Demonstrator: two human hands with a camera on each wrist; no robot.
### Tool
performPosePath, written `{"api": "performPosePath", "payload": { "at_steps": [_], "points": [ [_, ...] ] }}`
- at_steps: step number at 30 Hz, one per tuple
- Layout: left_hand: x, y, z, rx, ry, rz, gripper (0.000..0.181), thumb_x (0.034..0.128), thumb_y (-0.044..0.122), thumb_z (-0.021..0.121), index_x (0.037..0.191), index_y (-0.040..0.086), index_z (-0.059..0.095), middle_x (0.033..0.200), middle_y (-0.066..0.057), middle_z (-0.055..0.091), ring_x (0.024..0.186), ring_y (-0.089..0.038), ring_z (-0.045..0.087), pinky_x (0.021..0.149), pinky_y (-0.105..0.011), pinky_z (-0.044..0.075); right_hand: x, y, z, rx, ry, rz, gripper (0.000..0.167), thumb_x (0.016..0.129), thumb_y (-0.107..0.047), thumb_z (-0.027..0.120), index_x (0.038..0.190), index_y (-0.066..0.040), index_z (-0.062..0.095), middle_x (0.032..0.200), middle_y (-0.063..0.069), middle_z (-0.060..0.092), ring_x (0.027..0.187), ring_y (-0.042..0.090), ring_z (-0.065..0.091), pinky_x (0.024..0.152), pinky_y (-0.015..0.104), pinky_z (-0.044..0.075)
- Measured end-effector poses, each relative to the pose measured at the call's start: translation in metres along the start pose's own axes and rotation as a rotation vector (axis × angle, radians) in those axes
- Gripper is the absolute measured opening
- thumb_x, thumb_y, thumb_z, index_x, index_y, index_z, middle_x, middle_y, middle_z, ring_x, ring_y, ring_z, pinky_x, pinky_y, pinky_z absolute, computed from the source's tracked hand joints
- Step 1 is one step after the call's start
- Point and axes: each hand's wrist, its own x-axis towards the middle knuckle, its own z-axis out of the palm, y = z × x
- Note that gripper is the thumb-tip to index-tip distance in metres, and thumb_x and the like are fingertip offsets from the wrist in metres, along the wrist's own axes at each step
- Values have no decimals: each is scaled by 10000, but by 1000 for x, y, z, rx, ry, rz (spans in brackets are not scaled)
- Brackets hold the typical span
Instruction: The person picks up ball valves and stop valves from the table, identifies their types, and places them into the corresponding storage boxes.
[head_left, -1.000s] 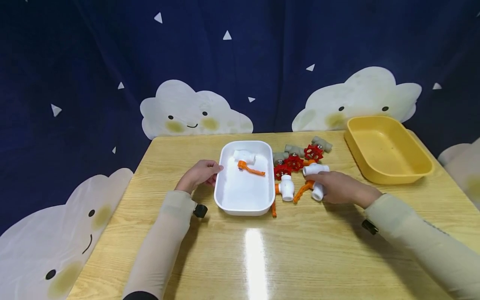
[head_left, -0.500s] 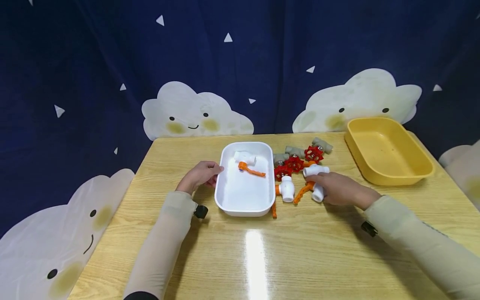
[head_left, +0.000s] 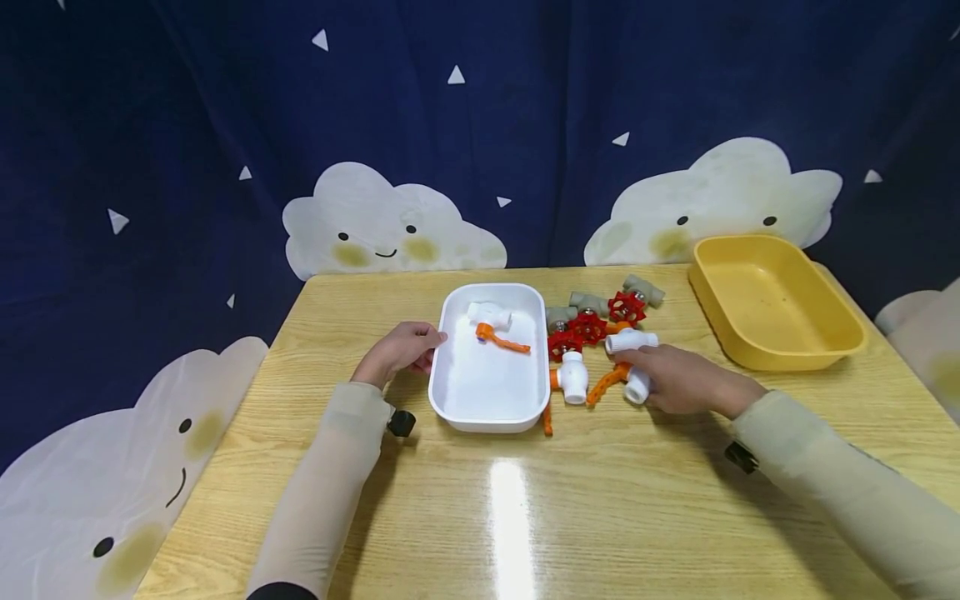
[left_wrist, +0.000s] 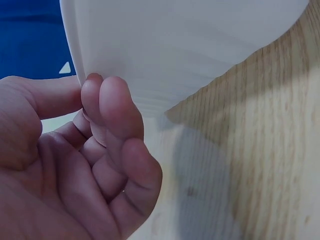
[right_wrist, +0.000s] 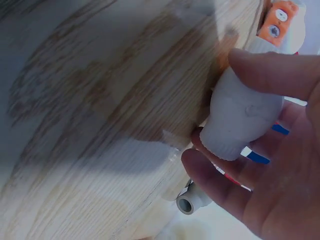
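My left hand (head_left: 401,350) pinches the left rim of a white tray (head_left: 487,392); in the left wrist view, thumb and curled fingers of that hand (left_wrist: 95,150) meet at the tray's wall (left_wrist: 165,45). Inside the tray lies a white valve (head_left: 491,315) with an orange handle (head_left: 502,340). To the right of the tray, my right hand (head_left: 678,379) grips a white valve (head_left: 637,385) low at the table. The right wrist view shows thumb and fingers of the hand (right_wrist: 280,140) round the white valve body (right_wrist: 245,110).
Another white valve (head_left: 574,377) lies against the tray's right side, and one more (head_left: 632,338) is behind my right hand's valve. Several grey valves with red wheels (head_left: 588,327) lie behind them. A yellow bin (head_left: 795,358) stands at the back right of the table (head_left: 420,517).
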Motion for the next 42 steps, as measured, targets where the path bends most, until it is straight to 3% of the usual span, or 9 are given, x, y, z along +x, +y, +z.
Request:
{"api": "performPosePath", "payload": {
  "at_steps": [8, 14, 19, 24, 34, 42],
  "points": [
    [1, -1, 0, -4, -9, 3, 259, 1030, 311, 524, 916, 88, 589, 729, 2, 565, 630, -129, 572, 666, -293, 512, -4, 0, 0, 31, 1, 19, 586, 812, -92, 766, 1344, 0, 538, 1286, 228, 634, 1174, 415, 615, 979, 572, 490],
    [1, 0, 1, 2, 3, -5, 261, 1028, 316, 527, 907, 91, 585, 726, 2, 560, 628, -127, 567, 654, -284, 507, -6, -2, 0, 71, 14, 11, 548, 798, -138, 774, 1293, -20, 569, 1231, 199, 660, 1118, 366, 643, 940, 545, 515],
    [0, -1, 2, -5, 6, -11, 258, 1026, 316, 533, 901, 96, 584, 728, 2, 558, 628, -128, 566, 652, -283, 507, -8, -3, -1, 92, -8, 41, 559, 780, -163, 781, 1287, -44, 579, 1215, 161, 671, 1079, 317, 653, 918, 521, 521],
    [-1, 1, 1, -5, 0, -12, 262, 1030, 316, 526, 912, 89, 581, 731, 0, 556, 634, -134, 568, 681, -309, 510, -11, -2, -4, 110, 20, 77, 584, 759, -168, 784, 1295, -42, 589, 1212, 148, 680, 1034, 283, 660, 889, 499, 530],
    [-2, 2, 1, 12, -11, -15, 266, 1034, 303, 514, 939, 65, 587, 712, -2, 556, 636, -150, 575, 680, -319, 508, -15, 0, -14, 188, 7, 110, 564, 766, -211, 765, 1268, -24, 587, 888, 8, 657, 742, 116, 532, 672, 279, 438],
    [-2, 3, 1, 24, -10, -5, 267, 1033, 308, 510, 904, 83, 572, 731, -6, 555, 645, -151, 581, 682, -318, 512, -17, -2, -16, 206, 47, 127, 526, 819, -238, 723, 1279, -33, 573, 861, -12, 655, 697, 81, 519, 647, 248, 431]
  ]
}}
